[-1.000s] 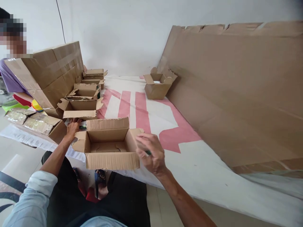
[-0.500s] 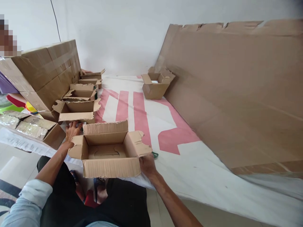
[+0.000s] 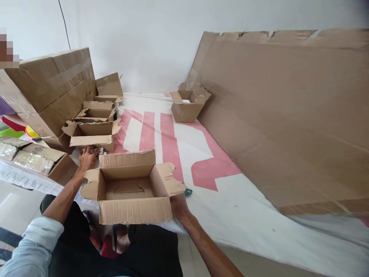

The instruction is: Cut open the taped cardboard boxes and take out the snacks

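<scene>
Open carton (image 3: 131,188) lay directly before you, at the near edge of the white-and-pink sheet (image 3: 245,207), its four flaps spread and its long axis running left to right across your lap. Your right hand (image 3: 179,206) sat at the carton's near right corner, tucked under the right flap; the fingers were covered by cardboard, so you could not tell whether they were curled onto the wall or merely resting against it. Your left hand (image 3: 86,157) lay beyond the carton's far left corner, fingers spread flat on the sheet, holding nothing and just short of the next small box (image 3: 91,134). The right hand was therefore the one in contact with the carton. A small green object (image 3: 188,191) showed just past the right flap, too little of it visible to identify. Farther off, more open small boxes (image 3: 98,109) ran back beside a large taped carton (image 3: 52,88); a lone box (image 3: 188,104) stood near the leaning cardboard sheet (image 3: 288,115). Another person at far left was almost entirely cut off.
</scene>
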A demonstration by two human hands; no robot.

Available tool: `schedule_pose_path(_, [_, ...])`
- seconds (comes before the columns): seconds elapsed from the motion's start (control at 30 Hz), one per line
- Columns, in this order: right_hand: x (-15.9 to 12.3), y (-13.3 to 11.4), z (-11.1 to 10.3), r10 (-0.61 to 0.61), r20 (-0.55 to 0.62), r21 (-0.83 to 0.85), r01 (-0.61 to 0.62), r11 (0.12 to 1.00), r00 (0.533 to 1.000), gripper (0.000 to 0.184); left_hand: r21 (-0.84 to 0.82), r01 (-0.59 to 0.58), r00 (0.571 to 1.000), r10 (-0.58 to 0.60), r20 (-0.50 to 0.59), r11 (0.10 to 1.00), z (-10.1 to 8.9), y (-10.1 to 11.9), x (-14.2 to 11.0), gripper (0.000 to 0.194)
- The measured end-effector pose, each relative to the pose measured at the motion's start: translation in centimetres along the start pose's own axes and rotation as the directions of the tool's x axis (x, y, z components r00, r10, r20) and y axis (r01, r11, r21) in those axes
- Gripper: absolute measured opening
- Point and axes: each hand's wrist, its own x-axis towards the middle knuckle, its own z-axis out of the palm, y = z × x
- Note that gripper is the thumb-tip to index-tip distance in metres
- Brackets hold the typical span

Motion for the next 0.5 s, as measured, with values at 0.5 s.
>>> schedule_pose_path(0.5, [0.1, -0.3, -0.1, -0.051, -0.074, 0.071, 0.056, 0.996, 0.996, 0.024, -0.076, 0.015, 0.997, -0.020, -0.069, 0.997, 1.8, -0.3, 7.9, 0.063])
